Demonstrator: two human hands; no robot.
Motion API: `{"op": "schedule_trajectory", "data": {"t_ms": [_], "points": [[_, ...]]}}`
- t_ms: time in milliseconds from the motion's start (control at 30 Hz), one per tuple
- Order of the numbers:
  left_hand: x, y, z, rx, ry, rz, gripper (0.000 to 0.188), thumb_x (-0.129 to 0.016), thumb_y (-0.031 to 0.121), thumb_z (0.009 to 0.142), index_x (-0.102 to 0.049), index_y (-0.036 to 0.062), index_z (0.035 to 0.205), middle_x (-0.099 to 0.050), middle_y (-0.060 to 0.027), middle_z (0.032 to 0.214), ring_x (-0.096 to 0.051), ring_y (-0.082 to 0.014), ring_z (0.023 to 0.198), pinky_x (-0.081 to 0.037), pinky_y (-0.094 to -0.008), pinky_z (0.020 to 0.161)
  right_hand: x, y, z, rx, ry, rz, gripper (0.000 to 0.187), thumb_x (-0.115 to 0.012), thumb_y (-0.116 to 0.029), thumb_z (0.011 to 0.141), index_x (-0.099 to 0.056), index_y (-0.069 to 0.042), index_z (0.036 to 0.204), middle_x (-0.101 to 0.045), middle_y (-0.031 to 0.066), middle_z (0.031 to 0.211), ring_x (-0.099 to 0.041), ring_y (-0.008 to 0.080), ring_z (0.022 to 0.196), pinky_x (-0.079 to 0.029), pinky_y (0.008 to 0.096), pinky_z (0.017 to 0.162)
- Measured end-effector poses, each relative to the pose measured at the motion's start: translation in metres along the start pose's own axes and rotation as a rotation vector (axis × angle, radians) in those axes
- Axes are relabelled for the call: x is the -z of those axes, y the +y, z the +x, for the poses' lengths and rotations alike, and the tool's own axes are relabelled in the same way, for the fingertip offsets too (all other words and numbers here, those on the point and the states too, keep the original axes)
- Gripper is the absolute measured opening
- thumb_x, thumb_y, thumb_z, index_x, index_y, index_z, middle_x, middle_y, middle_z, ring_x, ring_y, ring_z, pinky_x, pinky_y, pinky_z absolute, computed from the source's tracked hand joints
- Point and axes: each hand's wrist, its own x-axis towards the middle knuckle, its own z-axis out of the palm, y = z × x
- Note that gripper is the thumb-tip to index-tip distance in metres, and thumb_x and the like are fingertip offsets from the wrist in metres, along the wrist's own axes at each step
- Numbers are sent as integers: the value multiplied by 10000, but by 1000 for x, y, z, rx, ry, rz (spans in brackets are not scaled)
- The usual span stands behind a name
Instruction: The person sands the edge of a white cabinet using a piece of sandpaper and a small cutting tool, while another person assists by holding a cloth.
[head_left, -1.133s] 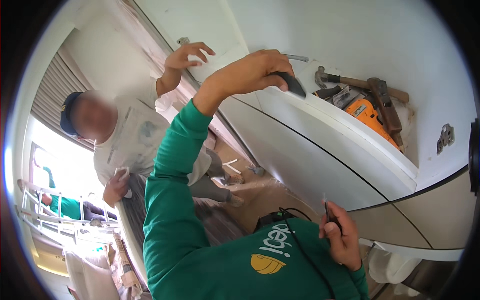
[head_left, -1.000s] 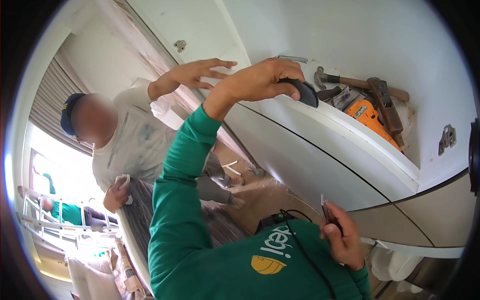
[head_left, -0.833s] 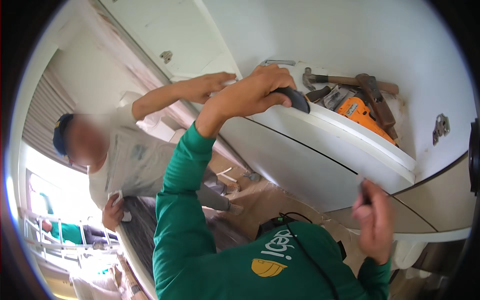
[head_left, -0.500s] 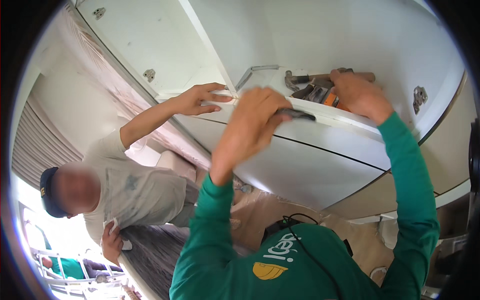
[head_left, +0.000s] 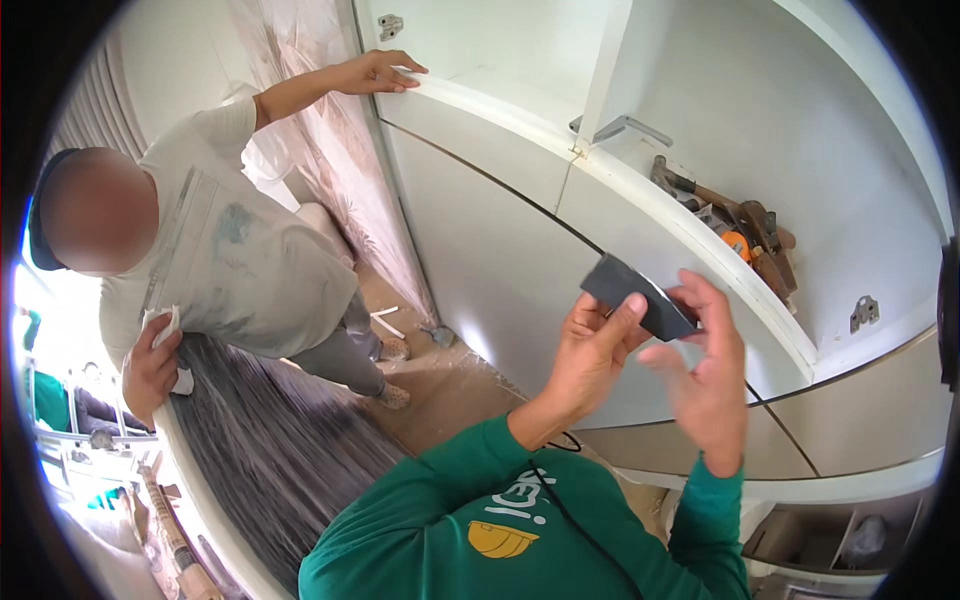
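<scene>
A white cabinet fills the space in front of you, a hammer and an orange tool lying on its inner shelf, while a co-worker to your left rests 1 hand on its edge. Your left hand holds a flat dark block, thumb pressed on its face, in front of the cabinet's lower panels. Compared with 0.5 s ago, your right hand is out of the tools and up at the block's right end, its fingers curled, its thumb blurred; whether it grips cannot be told. So your work seems to shift from the shelf edge to the block itself, between your 2 hands.
</scene>
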Motion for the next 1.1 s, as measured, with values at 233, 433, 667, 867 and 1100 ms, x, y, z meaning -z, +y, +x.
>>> {"op": "schedule_trajectory", "data": {"t_ms": [233, 433, 667, 867, 1100], "points": [[10, 21, -5, -199, -36, 245, 323, -715, 224, 1090, -646, 40, 1346, -733, -33, 1175, -684, -116, 1022, -572, -310, 881, 3, 39, -7, -65, -59, 127, 249, -808, -42, 960, -745, -1, 1198, -685, 45, 970, -636, 132, 862, -518, 284, 783], [34, 45, -4, -241, -243, 710, 180, -718, 127, 1084, -732, 14, 1224, -732, -11, 1010, -634, -79, 932, -511, -255, 825, 1, 23, -15, -174, 46, 388, 274, -761, -63, 1012, -712, -7, 1276, -695, 33, 1042, -665, 138, 965, -542, 285, 846], [1, 0, -2, -508, -223, 698, 283, -727, 84, 1064, -694, 20, 1338, -723, -77, 1053, -703, -131, 966, -603, -324, 863, -26, 26, 12, -193, 233, 603, 374, -679, -283, 1110, -635, 36, 1301, -708, 100, 1043, -666, 182, 921, -563, 344, 790], [55, 34, 31, -734, 45, 944, 245, -700, 42, 1046, -714, 24, 1289, -708, -112, 1008, -675, -188, 847, -566, -335, 785, 17, -3, 104, -40, -98, -358, 310, -759, -311, 1036, -706, -6, 1055, -571, 59, 714, -535, 139, 618, -447, 356, 598], [78, 132, 119, -1313, 163, 1224, 161, -705, 69, 1040, -753, 36, 1190, -764, -110, 1079, -719, -296, 1059, -547, -400, 949, -18, 12, 117, 85, -105, -672, 291, -815, -315, 952, -808, -38, 1041, -635, 166, 806, -571, 345, 685, -472, 426, 671]]}}
